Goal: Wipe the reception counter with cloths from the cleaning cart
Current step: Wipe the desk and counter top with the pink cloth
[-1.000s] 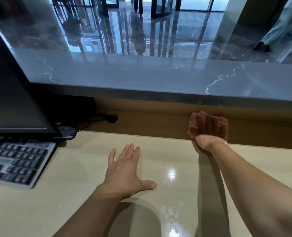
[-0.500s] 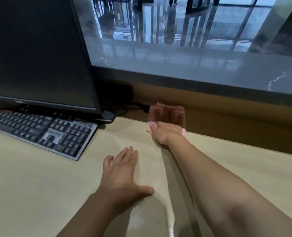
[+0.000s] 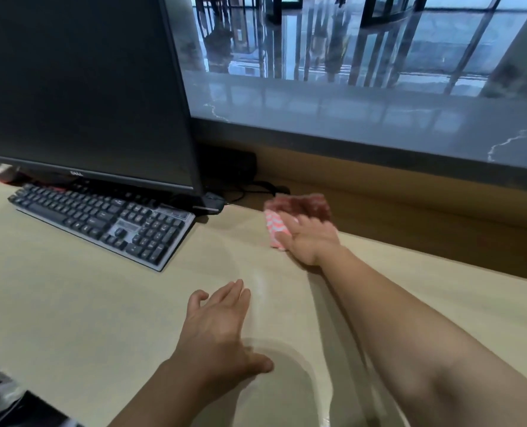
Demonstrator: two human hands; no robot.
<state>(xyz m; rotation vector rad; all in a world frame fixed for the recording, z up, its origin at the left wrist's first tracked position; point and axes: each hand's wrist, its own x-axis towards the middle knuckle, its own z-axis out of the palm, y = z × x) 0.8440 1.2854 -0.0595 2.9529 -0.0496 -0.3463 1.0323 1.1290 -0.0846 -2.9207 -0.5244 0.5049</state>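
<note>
My right hand [image 3: 310, 240] presses a red-and-pink patterned cloth [image 3: 296, 211] flat onto the beige desk surface [image 3: 86, 297], close to the wooden back wall under the grey marble counter top [image 3: 363, 118]. The cloth's far edge folds up against that wall. Nearer to me, my left hand [image 3: 222, 331] lies palm down on the desk, fingers spread and holding nothing. A faint wet streak shows on the desk between my two hands.
A black monitor [image 3: 80, 87] stands at the left with a black keyboard [image 3: 102, 223] in front of it. Black cables [image 3: 256, 188] and a dark box sit behind the monitor, just left of the cloth. Glossy lobby floor lies beyond the counter.
My right hand has slid the cloth leftward along the back wall toward the monitor, then off the wall down onto the desk. My view has swung left. The left hand stays planted.
</note>
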